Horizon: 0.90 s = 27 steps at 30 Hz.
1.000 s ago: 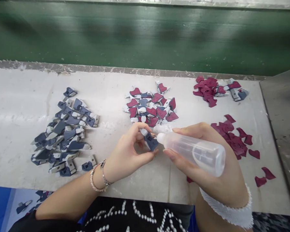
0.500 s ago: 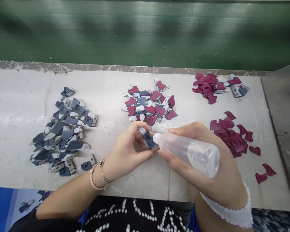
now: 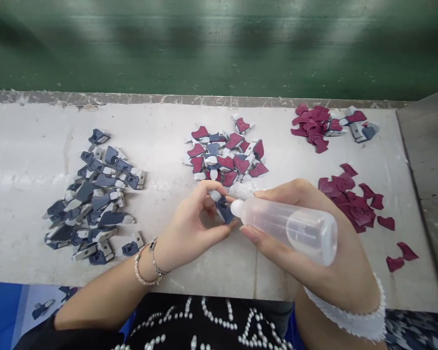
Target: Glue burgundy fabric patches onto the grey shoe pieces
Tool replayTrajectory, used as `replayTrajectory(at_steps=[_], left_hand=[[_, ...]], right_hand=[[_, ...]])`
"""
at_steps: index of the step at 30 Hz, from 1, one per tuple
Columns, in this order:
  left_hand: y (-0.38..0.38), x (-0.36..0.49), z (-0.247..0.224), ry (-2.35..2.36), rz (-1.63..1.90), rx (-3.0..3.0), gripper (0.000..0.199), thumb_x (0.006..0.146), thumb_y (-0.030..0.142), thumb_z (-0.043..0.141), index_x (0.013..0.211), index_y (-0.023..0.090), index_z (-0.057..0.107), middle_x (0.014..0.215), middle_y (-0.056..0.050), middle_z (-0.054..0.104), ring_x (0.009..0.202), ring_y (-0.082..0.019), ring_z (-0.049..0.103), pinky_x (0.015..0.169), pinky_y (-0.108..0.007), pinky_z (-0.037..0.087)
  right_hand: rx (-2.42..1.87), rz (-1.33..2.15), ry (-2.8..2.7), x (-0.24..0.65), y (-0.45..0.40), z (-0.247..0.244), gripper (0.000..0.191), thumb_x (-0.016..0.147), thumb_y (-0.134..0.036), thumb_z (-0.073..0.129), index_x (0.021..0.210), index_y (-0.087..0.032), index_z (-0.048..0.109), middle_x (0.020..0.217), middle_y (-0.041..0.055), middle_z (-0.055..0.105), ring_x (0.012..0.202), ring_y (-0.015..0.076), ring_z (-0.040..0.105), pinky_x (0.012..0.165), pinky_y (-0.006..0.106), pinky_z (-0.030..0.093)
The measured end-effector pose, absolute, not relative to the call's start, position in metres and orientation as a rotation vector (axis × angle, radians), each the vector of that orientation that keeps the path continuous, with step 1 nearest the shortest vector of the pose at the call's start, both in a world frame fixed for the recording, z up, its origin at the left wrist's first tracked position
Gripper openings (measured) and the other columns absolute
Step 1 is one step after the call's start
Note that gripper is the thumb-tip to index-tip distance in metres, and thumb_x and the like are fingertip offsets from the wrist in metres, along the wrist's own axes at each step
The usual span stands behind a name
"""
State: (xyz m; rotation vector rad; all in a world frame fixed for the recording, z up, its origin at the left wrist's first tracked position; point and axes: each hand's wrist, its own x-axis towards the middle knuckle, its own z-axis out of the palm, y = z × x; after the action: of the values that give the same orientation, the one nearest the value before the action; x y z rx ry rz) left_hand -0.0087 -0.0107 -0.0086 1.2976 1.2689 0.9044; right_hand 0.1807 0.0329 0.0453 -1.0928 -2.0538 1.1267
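Note:
My left hand pinches a small blue-and-grey moulded part between thumb and fingers, above the worktable. My right hand is wrapped round a clear plastic squeeze bottle, tilted almost level. Its white tip points left and meets, or nearly meets, the face of the blue-grey part; whether they touch I cannot tell. Just beyond my hands lies a pile of similar parts with maroon faces. To the left spreads a heap of blue-and-grey parts.
Loose maroon pieces lie scattered to the right of my right hand. Another maroon pile sits at the back right beside a few assembled parts. A green surface runs along the far edge, and a metal panel borders the right side.
Both hands keep the same hold, bottle tip still at the part. The bottle's rear end has shifted slightly right; the whole view has moved a little.

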Motion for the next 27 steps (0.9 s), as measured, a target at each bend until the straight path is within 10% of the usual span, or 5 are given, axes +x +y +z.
replayTrajectory(at_steps=[27], left_hand=[[-0.0114, -0.0111, -0.0134, 1.32, 0.859, 1.36, 0.047, 0.072, 0.003, 0.067, 0.108, 0.025, 0.048, 0.101, 0.001, 0.065, 0.07, -0.011, 0.058, 0.067, -0.025, 0.052]], right_hand=[[-1.045, 1.247, -2.087, 0.1836, 0.0366, 0.0494, 0.016, 0.084, -0.025, 0.072, 0.088, -0.023, 0.057, 0.074, -0.0052, 0.062, 0.06, 0.0112, 0.06, 0.05, 0.025, 0.047]])
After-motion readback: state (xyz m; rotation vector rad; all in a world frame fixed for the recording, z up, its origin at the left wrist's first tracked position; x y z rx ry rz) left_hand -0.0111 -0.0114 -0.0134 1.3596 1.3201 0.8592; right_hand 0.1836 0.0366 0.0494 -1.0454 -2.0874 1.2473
